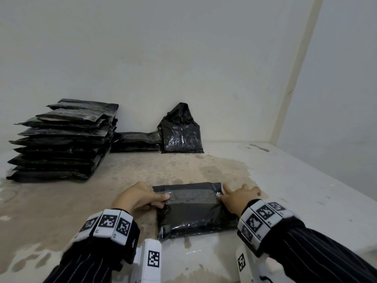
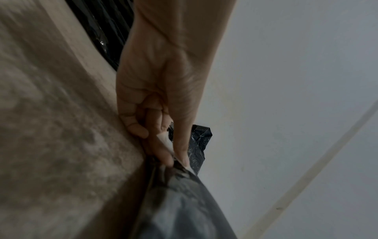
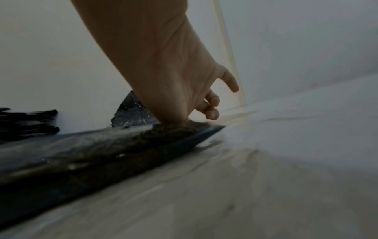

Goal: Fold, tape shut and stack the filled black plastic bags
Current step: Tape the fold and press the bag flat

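Head view: the bag (image 1: 193,211) lies flat on the table (image 1: 306,190) between both hands, its tape (image 1: 193,196) running left to right along the folded top. The left hand (image 1: 140,198) pinches the bag's left edge, thumb on the tape end; the right hand (image 1: 238,198) presses the right end, fingers spread. The stack (image 1: 61,141) sits far left, nearer the left hand, with bare table between; an unfolded bag (image 1: 181,132) leans on the wall

Left wrist view: curled fingers (image 2: 163,153) grip the bag (image 2: 180,202) edge

Right wrist view: the hand (image 3: 174,80) bears down on the bag (image 3: 81,153), other fingers lifted and loose
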